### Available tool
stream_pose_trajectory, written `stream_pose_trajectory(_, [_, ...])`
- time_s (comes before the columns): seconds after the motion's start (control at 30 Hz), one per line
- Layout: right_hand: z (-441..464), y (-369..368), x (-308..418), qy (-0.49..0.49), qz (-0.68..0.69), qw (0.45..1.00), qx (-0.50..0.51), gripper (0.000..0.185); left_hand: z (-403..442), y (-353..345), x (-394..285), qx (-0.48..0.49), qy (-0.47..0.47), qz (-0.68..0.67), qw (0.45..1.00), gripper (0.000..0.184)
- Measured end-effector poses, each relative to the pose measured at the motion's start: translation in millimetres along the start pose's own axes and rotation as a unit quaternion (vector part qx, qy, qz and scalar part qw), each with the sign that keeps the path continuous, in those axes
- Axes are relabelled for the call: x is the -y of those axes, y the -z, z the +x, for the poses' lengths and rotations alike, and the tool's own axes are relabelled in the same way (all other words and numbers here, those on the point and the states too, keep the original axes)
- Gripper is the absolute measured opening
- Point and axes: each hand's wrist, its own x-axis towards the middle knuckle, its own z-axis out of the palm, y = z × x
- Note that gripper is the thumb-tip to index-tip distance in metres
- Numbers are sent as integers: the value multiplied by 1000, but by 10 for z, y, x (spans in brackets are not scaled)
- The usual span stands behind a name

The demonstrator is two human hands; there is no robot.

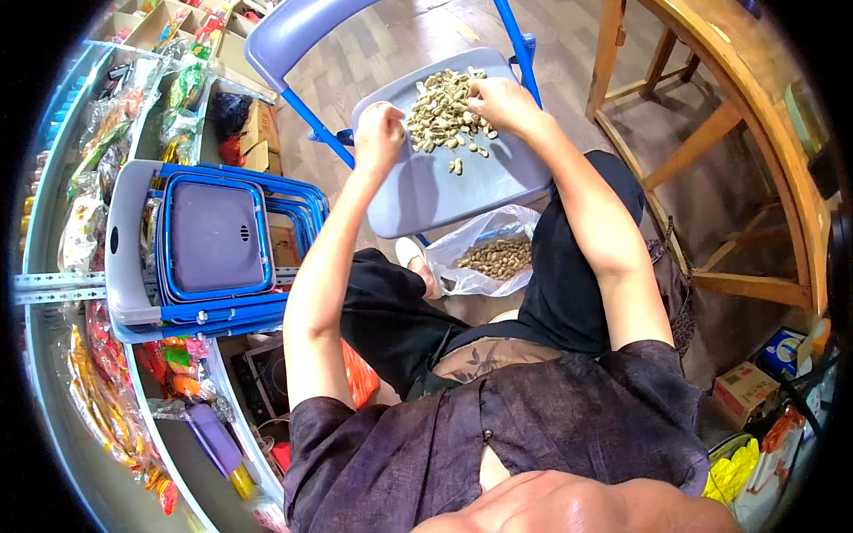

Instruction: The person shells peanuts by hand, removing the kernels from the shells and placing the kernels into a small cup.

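A folding chair with a blue frame and a grey seat (pixel 462 200) stands in front of my knees. On its seat lies a loose pile of pale green-brown pods or shells (pixel 437 111), with a few pieces apart at the near side. My left hand (pixel 380 135) is closed just left of the pile; what it holds, if anything, is too small to name. At the pile's right edge my right hand (pixel 502 102) has its fingers pinched together over the pieces. Between my legs an open clear plastic bag (pixel 462 235) holds many brown nuts or pods (pixel 498 258).
Folded blue chairs (pixel 218 235) lean at the left against shelves (pixel 147 373) of packaged goods. A wooden table or stool frame (pixel 702 147) stands at the right. Small boxes (pixel 745 391) and yellow gloves (pixel 733 469) lie at the lower right.
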Motion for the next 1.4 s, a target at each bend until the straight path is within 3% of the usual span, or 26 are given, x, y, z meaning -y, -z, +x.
stream_pose_trajectory(0.07, [-17, 66, -20, 1, -7, 1000, 16, 27, -234, -218, -187, 96, 119, -109, 982, 7])
stream_pose_trajectory(0.13, [-34, 67, -53, 5, -5, 1000, 17, 27, -410, -386, -395, 155, 133, -75, 976, 19])
stream_pose_trajectory(0.2, [-65, 92, -64, -9, -12, 1000, 15, 27, -596, -534, -484, 134, 72, 39, 988, 23])
stream_pose_trajectory(0.33, [-175, 166, -73, -16, -12, 1000, 24, 26, -693, -665, -540, 123, 94, 51, 987, 26])
stream_pose_trajectory(0.4, [-197, 124, -143, -9, -20, 999, 23, 25, -675, -674, -557, 161, 150, 22, 975, 24])
stream_pose_trajectory(0.53, [-214, -82, -183, 29, -41, 996, 67, 25, -667, -680, -549, 116, 97, 26, 988, 22])
stream_pose_trajectory(0.63, [-335, -417, -75, 30, -75, 995, 56, 24, -671, -622, -469, 100, 205, -70, 971, 20])
stream_pose_trajectory(0.67, [-364, -504, -47, 39, -98, 994, 40, 23, -705, -624, -413, 97, 203, -68, 972, 20])
stream_pose_trajectory(0.73, [-353, -666, -43, 39, -115, 991, 48, 22, -736, -551, -373, 105, 342, -261, 896, 22])
stream_pose_trajectory(0.77, [-330, -736, -41, 37, -134, 989, 60, 21, -762, -491, -355, 126, 364, -303, 871, 18])
stream_pose_trajectory(0.93, [-317, -796, -84, 92, -171, 980, 50, 21, -859, -183, -478, 89, 386, -422, 815, 23])
stream_pose_trajectory(1.0, [-298, -757, -27, 13, -77, 997, 19, 23, -910, -121, -479, 49, 417, -460, 782, 25])
stream_pose_trajectory(1.07, [-279, -742, -48, 65, -63, 996, -11, 23, -959, -83, -452, 38, 420, -468, 777, 26])
stream_pose_trajectory(1.1, [-269, -706, -37, -25, 188, 980, 65, 24, -987, -93, -427, 33, 423, -472, 773, 28])
stream_pose_trajectory(1.13, [-264, -671, -27, -114, 424, 888, 136, 25, -1011, -110, -407, 29, 421, -476, 771, 28])
stream_pose_trajectory(1.17, [-287, -644, -24, -111, 496, 849, 145, 20, -1030, -133, -390, 26, 422, -479, 769, 28])
stream_pose_trajectory(1.2, [-314, -604, -3, -110, 492, 851, 147, 20, -1058, -172, -354, 24, 424, -482, 766, 29])
stream_pose_trajectory(1.27, [-390, -526, 55, -163, 634, 742, 142, 13, -1120, -236, -295, 41, 423, -487, 763, 30])
stream_pose_trajectory(1.4, [-381, -454, -41, -206, 737, 618, 179, 14, -904, -325, -279, 92, 409, -496, 760, 27])
